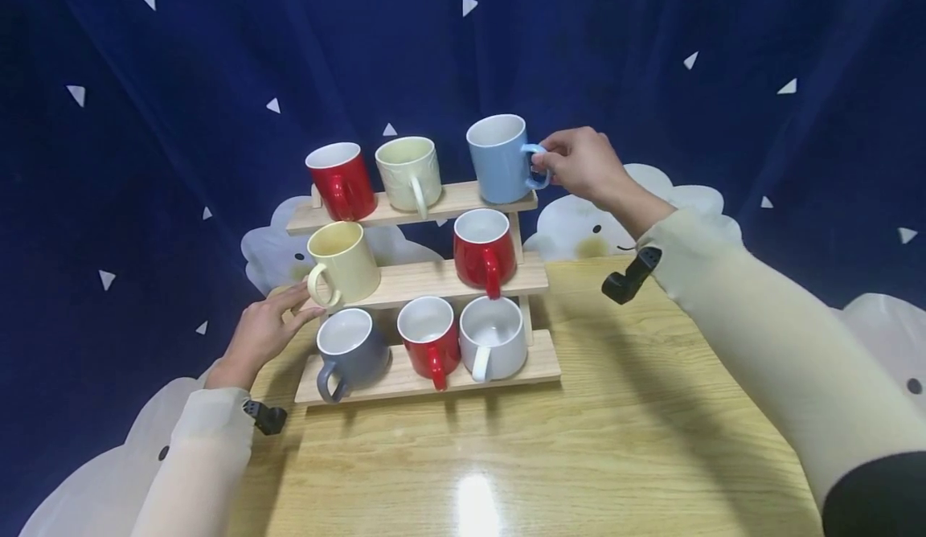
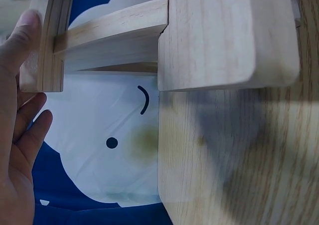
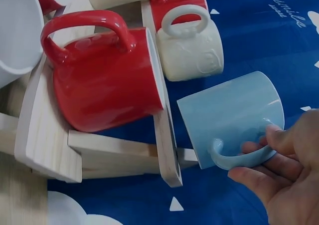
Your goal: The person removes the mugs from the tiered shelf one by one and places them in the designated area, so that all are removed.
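My right hand [image 1: 584,163] pinches the handle of a light blue mug [image 1: 497,166] at the right end of the rack's top tier. In the right wrist view, thumb and fingers wrap the blue mug's handle; its base is close to the board, and I cannot tell if they touch. My left hand [image 1: 264,332] holds the left end of the middle tier of the wooden rack [image 1: 414,281], beside a yellow mug [image 1: 346,264]. The left wrist view has the thumb on one face of the board [image 2: 50,60] and fingers behind it.
A red mug [image 1: 340,183] and a pale green mug [image 1: 409,175] share the top tier. Another red mug [image 1: 483,252] sits on the middle one. Below stand a grey mug [image 1: 353,352], a red mug [image 1: 428,340] and a white mug [image 1: 499,340]. Behind the wooden table [image 1: 579,424] hangs a blue curtain [image 1: 579,47].
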Tool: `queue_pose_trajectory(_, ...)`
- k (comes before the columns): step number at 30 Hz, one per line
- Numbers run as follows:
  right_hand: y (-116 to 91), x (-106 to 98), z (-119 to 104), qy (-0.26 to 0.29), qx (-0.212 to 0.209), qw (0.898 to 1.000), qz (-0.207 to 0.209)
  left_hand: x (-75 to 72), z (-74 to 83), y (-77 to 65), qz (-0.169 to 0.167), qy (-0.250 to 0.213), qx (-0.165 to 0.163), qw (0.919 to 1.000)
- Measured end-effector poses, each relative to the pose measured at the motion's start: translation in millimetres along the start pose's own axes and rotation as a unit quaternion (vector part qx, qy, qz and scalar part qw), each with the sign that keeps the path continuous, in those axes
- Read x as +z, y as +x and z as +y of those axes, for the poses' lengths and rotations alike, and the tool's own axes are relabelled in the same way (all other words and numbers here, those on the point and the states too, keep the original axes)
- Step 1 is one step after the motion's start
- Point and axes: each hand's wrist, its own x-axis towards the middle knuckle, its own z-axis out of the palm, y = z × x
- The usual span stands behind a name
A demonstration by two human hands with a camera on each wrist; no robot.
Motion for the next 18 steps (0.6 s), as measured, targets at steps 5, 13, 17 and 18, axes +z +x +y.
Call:
queue_pose_trajectory(5,-9,-13,10,0.018,0.004,1.000,0.012,0.2,0.2,-0.5,0.000,0.002,-0.003,1.0000)
queue_pose_trajectory(13,-28,-33,32,0.046,0.013,0.998,0.044,0.1,-0.2,1.0,0.003,-0.002,0.005,1.0000)
queue_pose_trajectory(17,-40,-38,46,0.058,0.021,0.996,0.058,-1.2,0.0,1.7,0.005,-0.004,0.011,0.9999)
queue_pose_trajectory(18,-42,-39,50,0.061,0.021,0.996,0.061,-1.5,0.2,1.7,0.007,-0.005,0.013,0.9999)
